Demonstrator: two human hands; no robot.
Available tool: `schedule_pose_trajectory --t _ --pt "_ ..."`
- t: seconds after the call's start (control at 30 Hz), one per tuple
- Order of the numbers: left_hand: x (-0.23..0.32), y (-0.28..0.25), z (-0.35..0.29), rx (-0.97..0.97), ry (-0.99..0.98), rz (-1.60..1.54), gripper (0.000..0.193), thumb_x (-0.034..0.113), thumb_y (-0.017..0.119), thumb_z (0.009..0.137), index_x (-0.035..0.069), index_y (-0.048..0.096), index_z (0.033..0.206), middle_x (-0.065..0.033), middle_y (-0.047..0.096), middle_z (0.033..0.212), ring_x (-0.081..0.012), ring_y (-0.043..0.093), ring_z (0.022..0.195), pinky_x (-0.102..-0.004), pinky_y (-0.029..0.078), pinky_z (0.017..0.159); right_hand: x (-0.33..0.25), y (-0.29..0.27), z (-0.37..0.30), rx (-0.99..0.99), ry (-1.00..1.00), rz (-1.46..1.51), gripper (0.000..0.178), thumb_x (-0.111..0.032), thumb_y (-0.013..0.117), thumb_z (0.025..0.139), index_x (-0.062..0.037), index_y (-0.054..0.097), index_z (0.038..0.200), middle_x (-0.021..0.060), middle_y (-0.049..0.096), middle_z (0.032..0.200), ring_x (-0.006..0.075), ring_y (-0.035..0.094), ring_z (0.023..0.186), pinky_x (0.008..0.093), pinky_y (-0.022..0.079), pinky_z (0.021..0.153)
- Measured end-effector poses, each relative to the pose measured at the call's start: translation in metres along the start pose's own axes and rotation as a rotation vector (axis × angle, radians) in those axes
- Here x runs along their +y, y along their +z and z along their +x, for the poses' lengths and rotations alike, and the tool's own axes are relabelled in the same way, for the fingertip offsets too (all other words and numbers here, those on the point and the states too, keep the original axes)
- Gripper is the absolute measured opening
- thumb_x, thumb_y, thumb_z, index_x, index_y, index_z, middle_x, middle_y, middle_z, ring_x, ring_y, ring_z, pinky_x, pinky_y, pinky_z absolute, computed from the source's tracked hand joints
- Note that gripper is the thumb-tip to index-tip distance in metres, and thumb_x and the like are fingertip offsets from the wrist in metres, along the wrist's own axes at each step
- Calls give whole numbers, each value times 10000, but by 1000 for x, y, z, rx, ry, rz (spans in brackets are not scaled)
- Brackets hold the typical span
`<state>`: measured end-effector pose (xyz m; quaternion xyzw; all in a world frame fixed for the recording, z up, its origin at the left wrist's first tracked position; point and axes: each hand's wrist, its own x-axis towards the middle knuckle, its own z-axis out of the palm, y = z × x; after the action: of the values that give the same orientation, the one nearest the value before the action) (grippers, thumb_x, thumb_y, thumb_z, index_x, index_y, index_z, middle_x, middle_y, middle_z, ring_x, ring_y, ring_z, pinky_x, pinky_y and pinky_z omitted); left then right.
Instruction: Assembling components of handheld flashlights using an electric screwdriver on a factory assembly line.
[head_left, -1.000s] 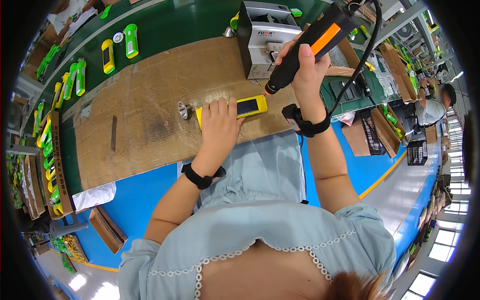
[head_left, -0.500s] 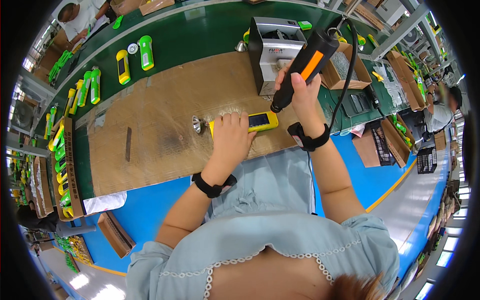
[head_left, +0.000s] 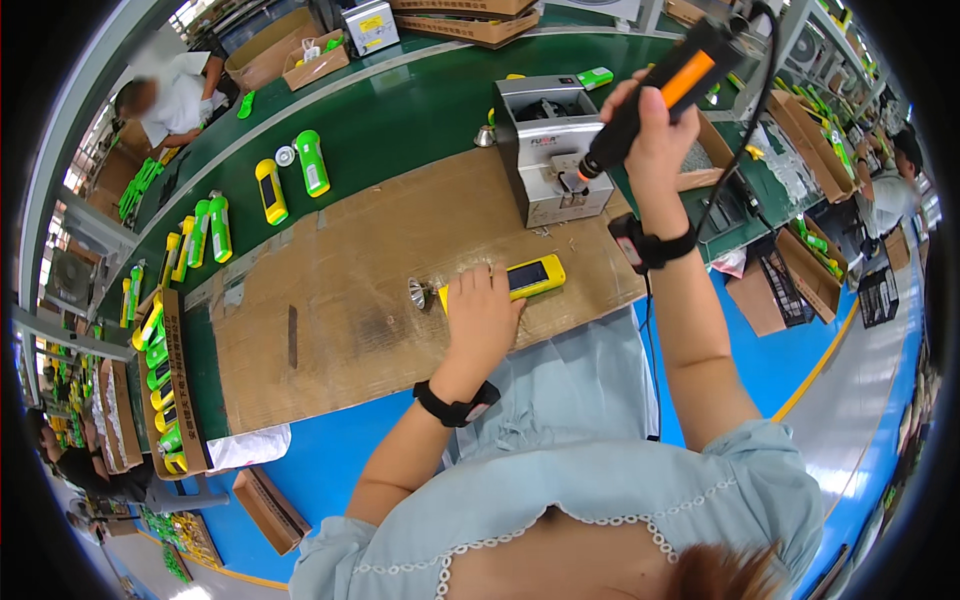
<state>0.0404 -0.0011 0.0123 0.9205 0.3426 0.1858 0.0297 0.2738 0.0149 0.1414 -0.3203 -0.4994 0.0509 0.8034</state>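
A yellow flashlight (head_left: pixel 540 274) with a dark panel lies on the brown cardboard sheet (head_left: pixel 370 235). My left hand (head_left: pixel 482 312) is closed over its left half from above, holding it down. At that end a shiny cone-shaped reflector (head_left: pixel 417 293) sticks out to the left. My right hand (head_left: pixel 655 135) grips a black electric screwdriver (head_left: pixel 688 78) with an orange stripe, held tilted above the bench. Its tip is at the front outlet of a grey screw feeder (head_left: pixel 540 160); whether a screw sits on the tip is too small to tell.
Several green and yellow flashlights (head_left: pixel 312 165) lie on the green bench at the back left. A carton (head_left: pixel 187 380) of more stands at the left edge. Right of the feeder is an open cardboard box (head_left: pixel 712 150). The screwdriver's cable (head_left: pixel 745 150) hangs at the right. A co-worker (head_left: pixel 180 100) sits far left.
My right hand has carried the screwdriver from the flashlight's right end up and away to the screw feeder. My left hand stays on the flashlight. The whole view has shifted slightly.
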Motion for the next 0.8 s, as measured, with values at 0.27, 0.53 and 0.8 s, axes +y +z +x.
schedule_pose_trajectory --t 0.27,0.53,0.8 --pt "-30 -28 -14 150 -22 -231 559 220 765 652 49 544 1136 -163 530 1064 -333 490 1034 -434 361 904 24 -1 1 12 123 -43 272 -145 693 826 -6 477 916 65 598 703 125 573 546 249 465 515" --pt "-45 -16 -19 107 -11 -219 454 291 756 677 74 608 1048 -113 542 956 -300 488 988 -441 322 927 16 1 -1 -148 239 -96 248 -210 680 840 -30 512 812 51 577 597 115 551 490 236 432 476" --pt "-38 -15 -19 120 -68 -243 439 283 754 679 83 630 1050 -143 521 1016 -331 442 1050 -452 294 946 7 1 -24 -74 19 -141 377 -327 610 875 22 487 947 136 578 667 209 579 541 297 478 499"
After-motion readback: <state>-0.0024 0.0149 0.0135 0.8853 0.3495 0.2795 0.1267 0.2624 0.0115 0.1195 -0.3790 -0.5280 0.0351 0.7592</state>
